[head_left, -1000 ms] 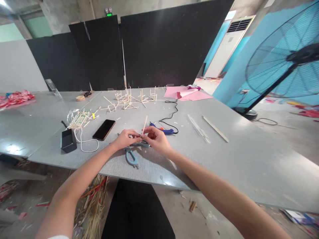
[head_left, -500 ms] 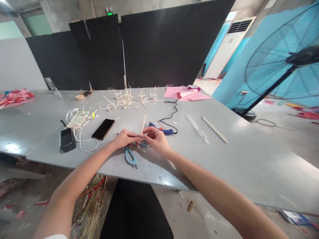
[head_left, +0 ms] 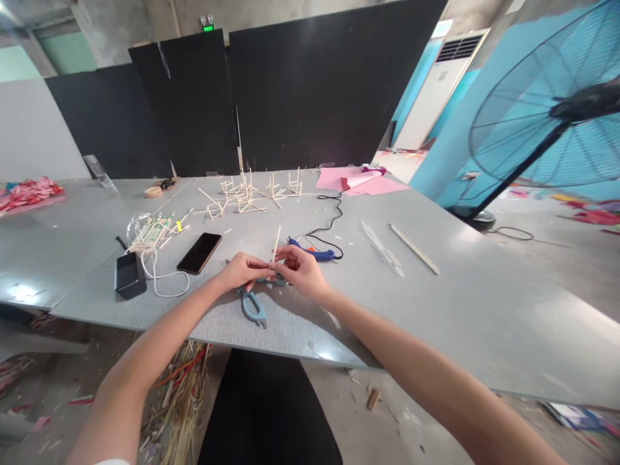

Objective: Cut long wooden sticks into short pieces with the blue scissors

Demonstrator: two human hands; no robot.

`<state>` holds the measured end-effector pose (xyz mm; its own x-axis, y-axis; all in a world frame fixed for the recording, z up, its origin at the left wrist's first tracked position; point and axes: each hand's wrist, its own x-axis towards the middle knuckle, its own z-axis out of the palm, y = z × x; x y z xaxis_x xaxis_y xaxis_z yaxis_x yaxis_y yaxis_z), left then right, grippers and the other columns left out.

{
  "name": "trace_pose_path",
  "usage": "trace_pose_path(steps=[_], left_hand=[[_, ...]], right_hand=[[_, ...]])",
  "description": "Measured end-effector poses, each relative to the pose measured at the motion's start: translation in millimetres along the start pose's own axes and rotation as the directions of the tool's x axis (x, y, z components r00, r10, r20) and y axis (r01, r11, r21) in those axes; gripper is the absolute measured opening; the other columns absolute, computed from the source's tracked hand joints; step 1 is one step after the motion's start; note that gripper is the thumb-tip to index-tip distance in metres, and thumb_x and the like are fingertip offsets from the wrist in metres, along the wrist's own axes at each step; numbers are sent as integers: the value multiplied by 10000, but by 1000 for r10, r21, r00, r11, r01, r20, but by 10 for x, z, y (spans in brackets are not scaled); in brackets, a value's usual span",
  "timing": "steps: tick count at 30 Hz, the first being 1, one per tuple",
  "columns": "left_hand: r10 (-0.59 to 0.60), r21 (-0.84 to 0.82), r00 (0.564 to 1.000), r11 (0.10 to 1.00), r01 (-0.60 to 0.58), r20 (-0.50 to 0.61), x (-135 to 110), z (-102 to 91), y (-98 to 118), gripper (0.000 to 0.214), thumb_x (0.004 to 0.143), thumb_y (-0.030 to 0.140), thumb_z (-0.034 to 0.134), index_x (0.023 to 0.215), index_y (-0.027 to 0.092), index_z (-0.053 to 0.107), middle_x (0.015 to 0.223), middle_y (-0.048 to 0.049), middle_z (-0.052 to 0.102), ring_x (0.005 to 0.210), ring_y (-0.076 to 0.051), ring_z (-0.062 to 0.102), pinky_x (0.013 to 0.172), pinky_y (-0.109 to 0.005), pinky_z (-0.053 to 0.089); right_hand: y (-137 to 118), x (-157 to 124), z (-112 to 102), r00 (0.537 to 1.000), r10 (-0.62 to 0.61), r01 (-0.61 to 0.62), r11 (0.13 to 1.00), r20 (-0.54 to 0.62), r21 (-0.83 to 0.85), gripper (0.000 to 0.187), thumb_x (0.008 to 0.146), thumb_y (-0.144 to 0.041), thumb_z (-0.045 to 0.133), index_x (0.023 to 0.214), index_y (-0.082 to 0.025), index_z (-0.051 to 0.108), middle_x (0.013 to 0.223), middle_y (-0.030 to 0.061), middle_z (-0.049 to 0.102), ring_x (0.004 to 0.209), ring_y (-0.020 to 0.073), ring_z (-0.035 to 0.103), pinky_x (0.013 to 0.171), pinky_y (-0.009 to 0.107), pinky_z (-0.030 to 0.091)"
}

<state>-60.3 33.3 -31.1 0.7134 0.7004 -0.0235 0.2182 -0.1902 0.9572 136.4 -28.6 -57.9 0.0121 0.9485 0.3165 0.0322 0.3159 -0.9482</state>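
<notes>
Both my hands meet over the grey table (head_left: 460, 303), pinching one thin wooden stick (head_left: 276, 240) that points up and away. My left hand (head_left: 241, 270) grips the stick's lower end with closed fingers. My right hand (head_left: 301, 271) pinches the same stick from the right. Light blue scissors (head_left: 253, 305) lie flat on the table just beneath my hands. A blue glue gun (head_left: 312, 252) with a black cord rests just beyond my right hand.
A black phone (head_left: 199, 252), a black box (head_left: 128, 274) with a white cable and a bag of sticks (head_left: 150, 231) lie to the left. Glued stick frames (head_left: 247, 192) stand farther back, pink paper (head_left: 361, 183) behind them. Long strips (head_left: 414, 248) lie right. A big fan (head_left: 547, 110) stands at right.
My hands and the stick have stayed together in nearly the same spot; the view has shifted slightly to the right.
</notes>
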Motion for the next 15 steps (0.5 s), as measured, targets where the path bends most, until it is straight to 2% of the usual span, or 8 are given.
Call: trace_pose_path(steps=[5, 9, 12, 15], left_hand=[[21, 8, 1000, 1000, -21, -19, -9, 2, 9, 411, 829, 422, 808, 1057, 81, 816, 943, -180, 802, 357, -42, 469, 356, -213, 309], [40, 36, 999, 999, -39, -34, -10, -4, 6, 417, 827, 442, 803, 1046, 87, 820, 928, -165, 796, 379, -50, 488, 371, -213, 339], [48, 38, 998, 998, -46, -36, 8, -15, -28, 433, 811, 455, 818, 1053, 95, 824, 778, -116, 769, 399, -74, 523, 393, -214, 362], [54, 40, 998, 998, -53, -34, 21, -29, -72, 414, 814, 452, 823, 1035, 102, 833, 562, -45, 663, 398, -89, 518, 402, -208, 339]], right_hand=[[-32, 2, 14, 999, -49, 48, 998, -9, -32, 399, 814, -439, 789, 1099, -231, 603, 901, 23, 699, 632, 126, 590, 537, 274, 452], [-35, 18, 20, 996, -90, 88, 993, -11, -79, 373, 845, -431, 757, 1115, -237, 586, 919, 20, 699, 608, 115, 557, 524, 270, 425], [-22, 19, 11, 993, -113, 110, 987, -19, -119, 363, 854, -427, 744, 1114, -243, 568, 921, 18, 702, 577, 108, 533, 520, 272, 418], [-12, 10, -3, 992, -125, 120, 984, -27, -132, 370, 859, -422, 738, 1129, -251, 552, 938, 18, 701, 560, 102, 523, 513, 271, 414]])
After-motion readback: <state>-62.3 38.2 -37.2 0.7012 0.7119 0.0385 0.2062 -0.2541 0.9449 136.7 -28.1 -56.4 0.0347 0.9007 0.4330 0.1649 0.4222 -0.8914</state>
